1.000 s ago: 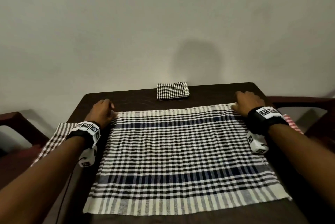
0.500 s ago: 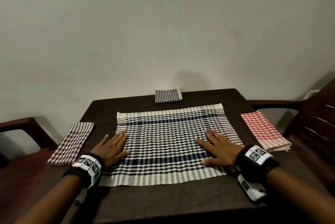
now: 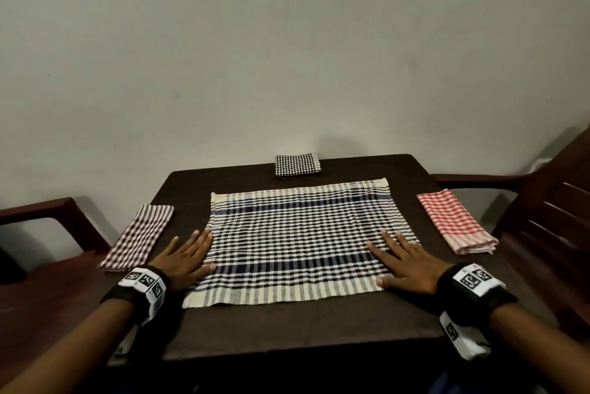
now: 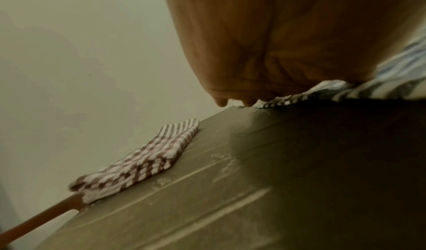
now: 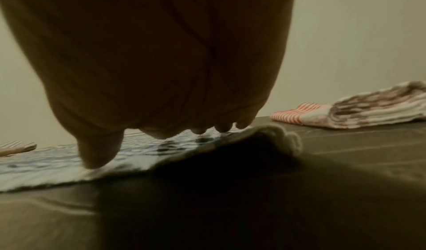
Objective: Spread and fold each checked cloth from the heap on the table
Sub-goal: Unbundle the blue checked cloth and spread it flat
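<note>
- lying flat at the middle of the table: blue-black checked cloth.
- left hand and right hand: fingers straight, spread, pressing its near corners.
- folded cloths: brown left, red right, black-white far edge.

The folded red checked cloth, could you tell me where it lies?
The folded red checked cloth lies at the table's right edge, beside the spread black-and-blue checked cloth.
</note>
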